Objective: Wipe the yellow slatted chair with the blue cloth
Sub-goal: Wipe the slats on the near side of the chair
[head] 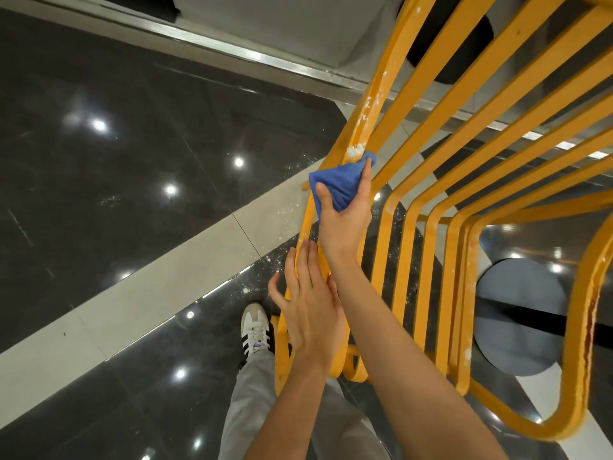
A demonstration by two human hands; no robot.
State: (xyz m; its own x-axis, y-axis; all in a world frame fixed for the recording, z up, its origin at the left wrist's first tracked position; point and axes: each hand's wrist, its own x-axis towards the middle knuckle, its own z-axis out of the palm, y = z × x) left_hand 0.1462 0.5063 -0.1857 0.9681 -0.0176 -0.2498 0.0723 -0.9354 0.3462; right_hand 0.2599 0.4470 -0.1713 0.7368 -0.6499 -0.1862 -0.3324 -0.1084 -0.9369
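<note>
Yellow slatted chair (428, 200) fills the frame from twelve to five o'clock, white powder clinging to its outer slat. Left hand (311, 310) lies flat, fingers spread, bracing that slat. Right hand (345, 220) pinches the blue cloth (338, 182) against a white powder clump (355, 151). Early going, I'd say: residue above remains.

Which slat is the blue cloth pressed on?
The outermost slat on the chair's left edge, the only one carrying white clumps. The right hand holds the blue cloth against it; the other slats look cleaner.
</note>
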